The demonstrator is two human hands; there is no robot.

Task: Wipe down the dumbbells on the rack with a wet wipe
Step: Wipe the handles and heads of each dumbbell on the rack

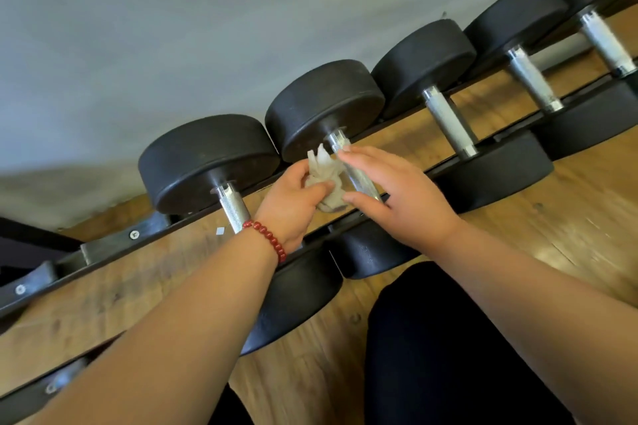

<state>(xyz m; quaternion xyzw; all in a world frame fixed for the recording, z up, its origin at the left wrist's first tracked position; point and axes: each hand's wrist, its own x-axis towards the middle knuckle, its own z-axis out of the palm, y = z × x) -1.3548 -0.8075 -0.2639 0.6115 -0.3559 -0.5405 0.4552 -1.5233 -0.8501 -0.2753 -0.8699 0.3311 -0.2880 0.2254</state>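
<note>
Several black dumbbells with silver knurled handles lie side by side on a dark metal rack (114,241). My left hand (293,203), with a red bead bracelet at the wrist, grips a crumpled white wet wipe (324,172) just left of the second dumbbell's handle (359,176). My right hand (397,193) hovers over that same handle with fingers straight; whether it touches the handle I cannot tell. The first dumbbell (207,159) sits to the left, partly hidden by my left wrist.
More dumbbells (424,62) continue to the upper right along the rack. A grey wall (172,28) stands behind them. Wooden floor (569,217) shows under the rack. My dark-clothed leg (448,355) is at the bottom.
</note>
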